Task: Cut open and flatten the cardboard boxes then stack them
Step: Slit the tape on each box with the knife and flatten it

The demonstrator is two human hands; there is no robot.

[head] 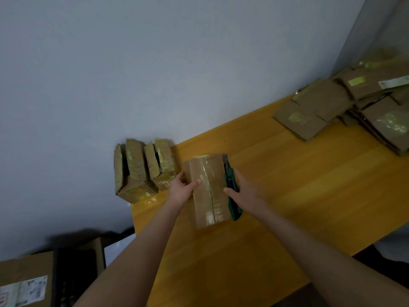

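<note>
Right near the left end of the yellow wooden table (pixel 287 196), a brown taped box (pixel 208 196), lying flat with a strip of clear tape down the middle of its top. Gripped on its left side by the left hand (pixel 180 190), thumb on top and fingers curled round the edge. On its right side, the right hand (pixel 245 191), wrapped round a green box cutter (pixel 230 180) and holding it along the box's right edge, thumb tip touching the box. Dark tip of the cutter poking out by the far right corner of the box; too blurry to tell about a blade. Just beside the left hand, at the table's left end by the grey wall (pixel 155 63), two more boxes side by side, the left small box (pixel 130 173) and the right small box (pixel 162 165), both still box-shaped, top flaps partly open, yellowish tape on them. Far off at the other end of the table, a messy pile of flat cardboard (pixel 345 107), pieces lying one on top of another. Down at the bottom left, a big open box (pixel 24 269) with a white label on its side.
</note>
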